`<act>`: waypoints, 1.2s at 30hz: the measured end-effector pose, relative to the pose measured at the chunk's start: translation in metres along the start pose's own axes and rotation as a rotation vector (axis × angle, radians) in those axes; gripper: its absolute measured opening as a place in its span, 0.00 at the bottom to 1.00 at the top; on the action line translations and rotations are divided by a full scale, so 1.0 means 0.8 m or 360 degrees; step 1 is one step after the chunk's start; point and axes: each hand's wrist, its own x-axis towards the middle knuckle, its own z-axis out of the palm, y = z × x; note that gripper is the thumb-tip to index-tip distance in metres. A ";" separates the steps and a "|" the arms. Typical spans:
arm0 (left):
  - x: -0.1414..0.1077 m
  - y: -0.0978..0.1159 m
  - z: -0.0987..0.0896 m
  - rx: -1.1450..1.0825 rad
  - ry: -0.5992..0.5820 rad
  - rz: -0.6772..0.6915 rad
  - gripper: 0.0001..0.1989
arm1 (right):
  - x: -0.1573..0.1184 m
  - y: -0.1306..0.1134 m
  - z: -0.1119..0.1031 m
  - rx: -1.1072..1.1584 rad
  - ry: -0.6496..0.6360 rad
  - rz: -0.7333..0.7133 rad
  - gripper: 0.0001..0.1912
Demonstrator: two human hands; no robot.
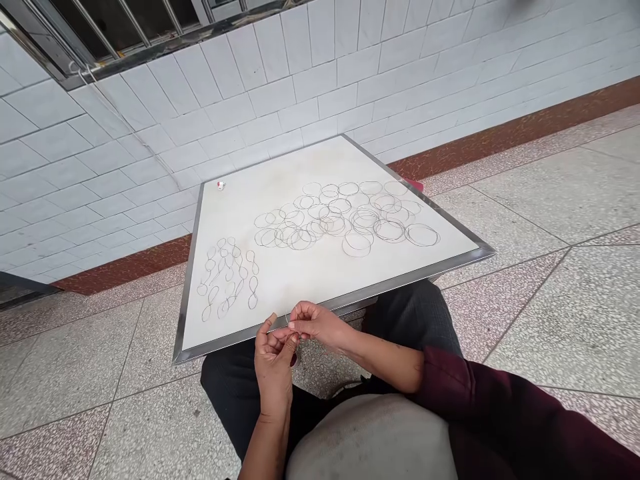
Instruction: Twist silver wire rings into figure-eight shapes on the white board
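Just over the near edge of the white table (280, 267), my left hand (275, 357) and my right hand (317, 325) meet. Thumb and fingers of both pinch one thin wire loop (289, 315), part of which shows above the fingertips. My left index finger points up and has a tan wrapping on its tip. Several large thin wire rings (423, 235) lie overlapping across the middle and right of the table. At the left lie several smaller twisted wire pieces (253, 293), shaped like chains of loops.
A small red and white object (221, 185) sits near the table's far left corner. The metal-edged tabletop reaches over my knees. Behind it stands a white tiled wall (320, 87) with a barred window (135, 27). Something red (415, 185) shows beyond the right edge.
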 end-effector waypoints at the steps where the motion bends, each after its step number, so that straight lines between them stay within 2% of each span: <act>1: -0.001 0.000 0.000 -0.0005 0.0005 0.0000 0.34 | 0.000 -0.001 0.000 -0.0017 -0.0004 0.0006 0.21; 13: -0.005 0.010 0.007 0.0040 0.0097 -0.0012 0.35 | 0.001 0.000 0.000 -0.0054 0.0071 0.0037 0.21; 19: -0.001 0.010 0.001 -0.0054 0.0209 -0.0052 0.26 | 0.003 0.001 -0.006 -0.0098 0.0057 0.0042 0.20; 23: 0.002 0.015 -0.004 -0.0080 0.0293 -0.0059 0.26 | 0.004 0.001 -0.009 -0.0199 0.0040 0.0051 0.18; 30: 0.007 0.016 -0.009 -0.0019 0.0203 -0.0075 0.26 | 0.002 0.001 -0.010 -0.0296 -0.0039 0.0037 0.19; 36: 0.010 0.023 -0.012 0.0062 0.0133 -0.0153 0.28 | -0.002 -0.004 -0.010 -0.0082 -0.0123 0.0193 0.24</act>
